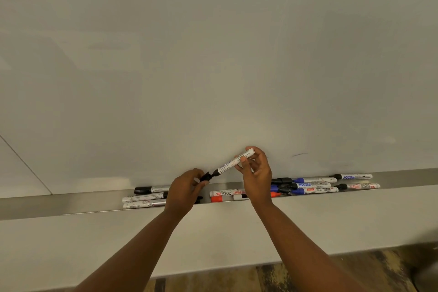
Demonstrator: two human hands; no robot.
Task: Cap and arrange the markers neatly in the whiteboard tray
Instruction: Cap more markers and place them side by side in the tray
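two hands work above the tray: the right hand [257,170] pinches a white-barrelled marker [234,161] near its rear end, and the left hand [184,188] grips a black cap [205,176] between thumb and fingers. the marker's long axis runs diagonally, black nib end pointing down-left at the cap, which sits just at the nib; whether it is seated i cannot tell. its barrel carries blue lettering. below, in the metal tray [71,204] under the whiteboard [213,54], three markers [144,197] lie side by side at left, two red ones [222,195] in the middle, and at right a loose cluster [315,185] of about six blue and black markers, all lying roughly lengthwise.
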